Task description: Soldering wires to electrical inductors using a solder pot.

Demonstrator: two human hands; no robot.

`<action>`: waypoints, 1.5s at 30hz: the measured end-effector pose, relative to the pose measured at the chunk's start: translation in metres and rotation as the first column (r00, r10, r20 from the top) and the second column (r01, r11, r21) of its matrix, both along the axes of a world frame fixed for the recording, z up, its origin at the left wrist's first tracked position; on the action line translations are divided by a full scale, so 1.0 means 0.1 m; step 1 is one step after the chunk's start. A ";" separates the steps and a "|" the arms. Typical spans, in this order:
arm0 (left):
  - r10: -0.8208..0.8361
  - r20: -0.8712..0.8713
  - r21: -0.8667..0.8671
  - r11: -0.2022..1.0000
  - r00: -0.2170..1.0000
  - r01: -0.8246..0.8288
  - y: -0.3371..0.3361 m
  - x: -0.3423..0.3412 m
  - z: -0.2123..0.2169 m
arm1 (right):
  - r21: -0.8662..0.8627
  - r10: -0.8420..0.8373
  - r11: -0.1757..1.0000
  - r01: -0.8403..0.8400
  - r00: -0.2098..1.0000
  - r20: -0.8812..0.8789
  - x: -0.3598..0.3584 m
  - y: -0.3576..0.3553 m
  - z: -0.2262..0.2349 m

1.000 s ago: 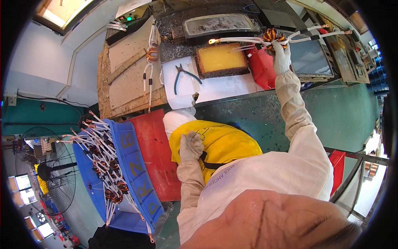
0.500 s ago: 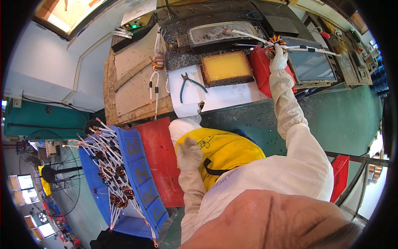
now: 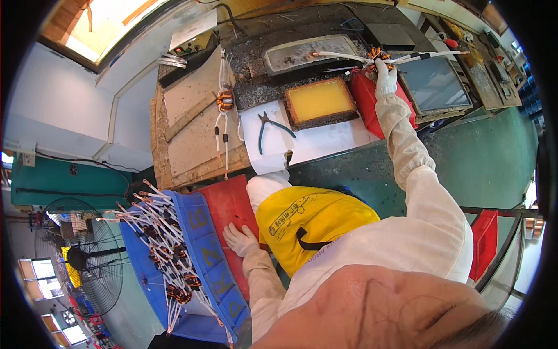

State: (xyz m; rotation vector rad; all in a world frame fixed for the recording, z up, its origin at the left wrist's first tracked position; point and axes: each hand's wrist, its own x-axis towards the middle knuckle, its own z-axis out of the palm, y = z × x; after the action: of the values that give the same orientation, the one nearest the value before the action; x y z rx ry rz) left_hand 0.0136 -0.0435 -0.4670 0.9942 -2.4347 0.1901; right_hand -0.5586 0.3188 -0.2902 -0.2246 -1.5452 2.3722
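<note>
At the far side of the bench, my gloved right hand [image 3: 386, 80] grips a toroidal coil [image 3: 378, 55] wound with orange-copper wire. White leads stick out to both sides of it, the left one reaching over the grey metal-rimmed tray [image 3: 314, 53]. Beneath that hand stands a red bin [image 3: 366, 102]. My gloved left hand [image 3: 240, 239], fingers apart and holding nothing, is over a red panel [image 3: 224, 203] beside the blue crate [image 3: 218, 264]; whether it touches the panel I cannot tell. Several similar coils with white leads [image 3: 177, 250] fill the crate.
On the bench lie another coil [image 3: 225, 100], green-handled cutters [image 3: 273, 129] on white paper, and a rectangular tray of yellow material [image 3: 321, 103]. A framed grey plate [image 3: 433, 84] is at right. At left stands a large fan [image 3: 81, 256]. Yellow cloth [image 3: 314, 224] covers my lap.
My left hand has moved left and down from above my lap to the red panel, its fingers spreading. My right hand still holds the coil, whose leads have swung slightly. The view has shifted a little.
</note>
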 end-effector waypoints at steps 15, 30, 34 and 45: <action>0.099 0.029 0.078 0.992 0.995 -0.101 0.02 -0.02 -0.06 | 0.092 0.032 0.995 -0.029 0.999 -0.024 -0.11 0.00 -0.09; 0.102 0.035 0.073 0.992 0.994 -0.104 0.03 -0.03 -0.01 | 0.139 0.035 0.990 -0.032 0.999 -0.021 -0.09 -0.04 -0.05; 0.086 0.014 0.070 0.994 0.996 -0.087 0.03 -0.03 0.00 | 0.142 0.024 0.990 -0.022 1.000 -0.011 -0.08 -0.04 -0.05; 0.081 0.009 0.073 0.994 0.997 -0.081 0.02 -0.02 0.00 | 0.176 0.058 0.983 -0.052 0.998 -0.026 -0.08 -0.04 -0.07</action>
State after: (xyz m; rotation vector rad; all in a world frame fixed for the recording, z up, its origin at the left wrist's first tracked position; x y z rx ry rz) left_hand 0.0117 -0.0413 -0.4674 1.1272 -2.4234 0.1328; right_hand -0.5664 0.3151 -0.2971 -0.1065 -1.7544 2.2517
